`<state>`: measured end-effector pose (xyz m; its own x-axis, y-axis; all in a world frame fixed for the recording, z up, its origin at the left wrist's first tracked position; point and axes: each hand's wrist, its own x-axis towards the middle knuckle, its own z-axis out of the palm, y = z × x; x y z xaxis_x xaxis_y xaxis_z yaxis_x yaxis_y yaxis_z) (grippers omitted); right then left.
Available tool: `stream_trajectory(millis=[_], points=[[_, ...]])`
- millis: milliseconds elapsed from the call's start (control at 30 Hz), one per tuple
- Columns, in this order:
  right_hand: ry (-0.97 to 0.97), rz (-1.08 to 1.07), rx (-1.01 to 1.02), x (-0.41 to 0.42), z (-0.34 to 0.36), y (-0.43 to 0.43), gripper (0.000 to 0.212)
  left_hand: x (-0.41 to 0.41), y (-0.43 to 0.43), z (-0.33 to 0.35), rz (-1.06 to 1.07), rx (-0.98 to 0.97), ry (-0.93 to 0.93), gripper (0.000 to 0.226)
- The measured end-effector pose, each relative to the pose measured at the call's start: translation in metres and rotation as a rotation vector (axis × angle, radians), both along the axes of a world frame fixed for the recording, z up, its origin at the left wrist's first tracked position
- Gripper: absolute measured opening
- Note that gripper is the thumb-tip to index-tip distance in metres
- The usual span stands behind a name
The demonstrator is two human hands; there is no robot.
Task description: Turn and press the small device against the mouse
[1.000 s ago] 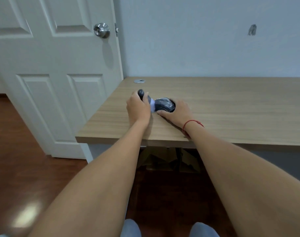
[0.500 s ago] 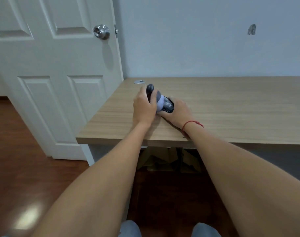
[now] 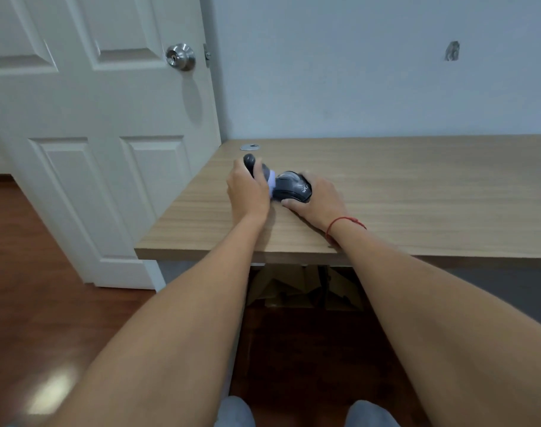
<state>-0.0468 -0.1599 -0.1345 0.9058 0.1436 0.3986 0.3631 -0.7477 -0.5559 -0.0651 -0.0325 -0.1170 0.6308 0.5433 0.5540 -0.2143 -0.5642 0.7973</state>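
Your left hand covers most of the dark-handled tool, so you can't tell its shape below the knob. Your right hand hides the computer mouse at its three o'clock side; the lettering is too blurred to read. The desk runs off the frame at three o'clock.

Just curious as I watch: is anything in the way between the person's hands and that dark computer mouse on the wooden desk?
Nothing visible is. The right hand already grips the dark grey computer mouse on the light wooden desk. The left hand grips a dark-handled tool with a pale head, that head against the mouse's left side.
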Motion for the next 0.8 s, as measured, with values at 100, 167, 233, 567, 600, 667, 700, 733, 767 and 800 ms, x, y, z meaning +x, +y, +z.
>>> stream_trajectory(millis=[100, 167, 233, 567, 600, 667, 700, 733, 767, 800], points=[[-0.009, 0.022, 0.003, 0.000, 0.001, 0.000, 0.049, -0.001, -0.006, 0.000, -0.093, 0.055, -0.077, 0.024], [-0.009, 0.028, 0.022, -0.001, 0.001, 0.000, 0.053, 0.003, -0.002, -0.004, -0.046, 0.085, 0.047, 0.025], [-0.004, 0.023, 0.037, -0.002, 0.001, 0.000, 0.060, 0.004, 0.002, -0.005, 0.025, 0.073, 0.104, 0.026], [-0.035, 0.012, 0.016, -0.004, 0.003, -0.001, 0.059, 0.006, 0.001, -0.007, 0.019, 0.047, 0.090, 0.028], [-0.038, 0.013, 0.014, -0.004, 0.003, -0.001, 0.059, 0.006, 0.002, -0.006, 0.042, 0.022, 0.087, 0.029], [-0.049, 0.019, 0.006, -0.004, 0.003, 0.000, 0.060, 0.002, -0.001, -0.001, -0.006, -0.021, -0.047, 0.027], [-0.059, 0.027, -0.001, -0.004, 0.003, 0.001, 0.061, -0.001, -0.003, 0.002, -0.045, -0.020, -0.118, 0.025], [-0.071, 0.033, -0.008, -0.004, 0.003, 0.001, 0.062, -0.003, -0.006, 0.003, -0.075, 0.003, -0.155, 0.024], [-0.082, 0.035, -0.016, -0.003, 0.003, 0.002, 0.061, -0.003, -0.007, 0.002, -0.093, 0.037, -0.155, 0.024], [-0.089, 0.036, -0.021, -0.003, 0.003, 0.002, 0.061, -0.001, -0.006, 0.000, -0.095, 0.064, -0.121, 0.024]])
